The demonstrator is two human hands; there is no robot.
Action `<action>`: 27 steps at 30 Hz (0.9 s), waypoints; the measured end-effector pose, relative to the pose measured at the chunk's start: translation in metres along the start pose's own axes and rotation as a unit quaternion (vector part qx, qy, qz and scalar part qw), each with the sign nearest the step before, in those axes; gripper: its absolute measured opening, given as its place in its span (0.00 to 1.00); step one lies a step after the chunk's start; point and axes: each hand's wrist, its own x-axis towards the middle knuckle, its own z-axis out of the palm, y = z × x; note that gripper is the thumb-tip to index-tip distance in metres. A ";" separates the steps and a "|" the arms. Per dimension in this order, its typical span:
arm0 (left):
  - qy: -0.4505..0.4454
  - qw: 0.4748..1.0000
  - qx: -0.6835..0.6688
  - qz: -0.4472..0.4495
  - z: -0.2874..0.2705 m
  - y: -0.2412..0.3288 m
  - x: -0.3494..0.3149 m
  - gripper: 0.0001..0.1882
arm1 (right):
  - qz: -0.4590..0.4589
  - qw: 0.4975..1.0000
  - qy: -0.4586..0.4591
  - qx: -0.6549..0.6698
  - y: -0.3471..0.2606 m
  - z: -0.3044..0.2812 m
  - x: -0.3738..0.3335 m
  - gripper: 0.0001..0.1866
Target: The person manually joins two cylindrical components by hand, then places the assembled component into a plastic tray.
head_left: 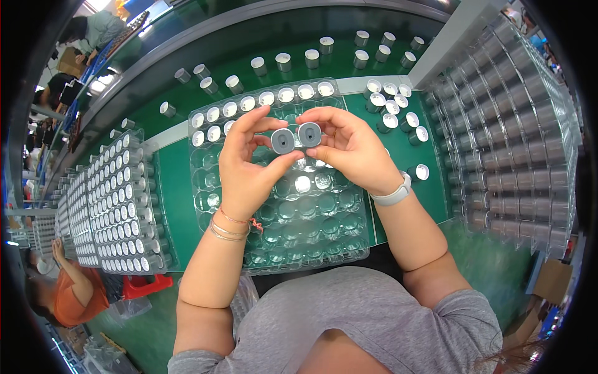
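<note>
Side by side above the tray, two short grey cylinders show me their round dark ends, each with a hole in it. My left hand point(252, 153) pinches the left grey cylinder point(283, 142) between thumb and fingers. The right grey cylinder point(309, 134) is pinched in my right hand point(349, 146). Below them lies a clear plastic tray point(311, 209) with rows of round pockets. White-topped cylinders point(266, 98) fill its far row and part of the left side. Most nearer pockets hold nothing.
Loose white-topped cylinders point(312, 59) stand along the green belt at the back, and a cluster point(390, 106) stands at right. Tall stacked trays point(504, 137) rise on the right. Filled trays point(121, 212) are stacked on the left, where a person in orange point(81, 296) sits beyond.
</note>
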 end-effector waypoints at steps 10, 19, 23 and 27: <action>0.000 1.000 -0.020 -0.022 0.002 -0.001 -0.001 0.36 | -0.051 0.997 0.000 -0.054 0.005 0.001 0.002 0.23; -0.007 0.998 -0.060 -0.025 0.004 0.000 -0.001 0.35 | -0.060 0.997 -0.007 -0.049 0.006 -0.001 0.002 0.23; -0.010 0.998 -0.063 -0.025 0.005 0.001 -0.001 0.35 | -0.059 0.997 -0.006 -0.050 0.005 0.000 0.002 0.23; -0.006 0.997 -0.060 -0.043 0.005 0.005 0.000 0.35 | -0.021 0.999 0.005 -0.027 0.002 0.002 0.000 0.22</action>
